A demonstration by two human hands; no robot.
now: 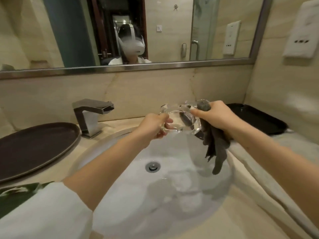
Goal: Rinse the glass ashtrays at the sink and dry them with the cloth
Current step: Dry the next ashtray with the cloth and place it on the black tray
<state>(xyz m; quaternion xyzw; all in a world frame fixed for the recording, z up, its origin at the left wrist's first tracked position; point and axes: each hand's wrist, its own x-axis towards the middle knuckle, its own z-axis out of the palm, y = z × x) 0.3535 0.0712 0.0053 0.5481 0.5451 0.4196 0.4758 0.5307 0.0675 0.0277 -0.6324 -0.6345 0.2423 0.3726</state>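
Below both hands, sink (120, 195); left hand (151, 125) grips glass ashtray (179, 121), right hand (214, 116) pinches cloth (214, 147) against it: drying seems underway.

Setting: bathroom, hotel-style.
Basin: white oval sink (120, 195) sunk into a beige stone desk (245, 209); metal drain plug (153, 166) at its centre.
Tap: square chrome faucet (91, 116) at the basin's back left edge.
Wall: wide mirror (120, 31) in a metal frame above a beige stone backsplash (138, 94).
Reflection: glass shower door (202, 28) with a metal handle, wall switch (159, 28), dark wooden doorway (103, 23).
Right wall: folded white towel (303, 30) hanging high.
Trays: dark oval tray (34, 145) left of the basin, black rectangular tray (255, 118) on the right.
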